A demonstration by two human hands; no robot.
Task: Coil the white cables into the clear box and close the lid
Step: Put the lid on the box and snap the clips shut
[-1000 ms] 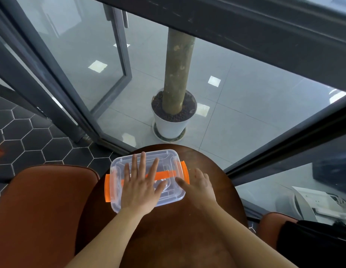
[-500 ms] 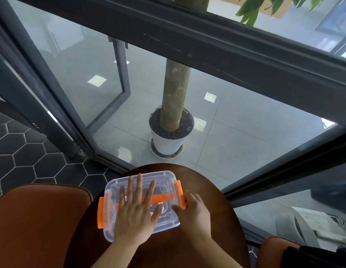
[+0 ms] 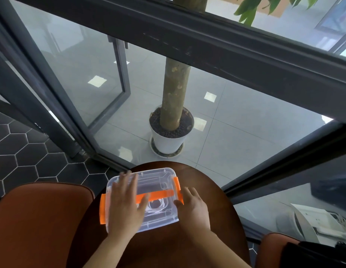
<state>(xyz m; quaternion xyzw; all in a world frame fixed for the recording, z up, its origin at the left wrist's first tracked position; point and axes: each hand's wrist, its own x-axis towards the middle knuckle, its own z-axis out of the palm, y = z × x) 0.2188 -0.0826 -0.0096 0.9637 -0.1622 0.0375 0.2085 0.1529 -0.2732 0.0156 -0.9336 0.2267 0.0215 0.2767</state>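
The left hand (image 3: 125,207) is pressing flat, fingers straight, on the box (image 3: 158,179), which is sitting on the table (image 3: 216,211) with the cables (image 3: 156,206) coiled inside. The right hand (image 3: 193,207), fingers loose, is touching the box's 3 o'clock end. The latch (image 3: 178,188) there is lying just at that hand's 11 o'clock.

Left hand (image 3: 127,202) farther left on the lid (image 3: 154,182), white cable (image 3: 156,206) now uncovered beneath.
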